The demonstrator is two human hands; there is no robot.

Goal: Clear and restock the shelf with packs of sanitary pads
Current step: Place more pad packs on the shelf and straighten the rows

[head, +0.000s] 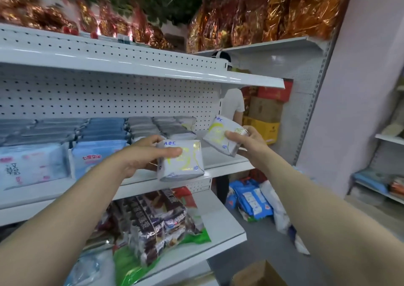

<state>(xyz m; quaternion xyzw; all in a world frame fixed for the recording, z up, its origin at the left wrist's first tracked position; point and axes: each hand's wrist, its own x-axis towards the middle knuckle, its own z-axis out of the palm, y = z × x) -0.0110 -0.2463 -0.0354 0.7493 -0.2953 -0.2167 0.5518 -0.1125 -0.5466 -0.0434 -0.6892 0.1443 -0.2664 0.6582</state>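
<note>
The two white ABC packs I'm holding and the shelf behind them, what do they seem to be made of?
Left pack: soft plastic film, slightly glossy; it shows highlights and puckered corners. Right pack: apparently the same film. Shelf: probably painted sheet metal, smooth white with a sheen, and a perforated back panel.

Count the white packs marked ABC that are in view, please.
2. One pack is in the left hand, before the middle shelf; a tilted pack is in the right hand. Others may be hidden among the shelf's stacks.
</note>
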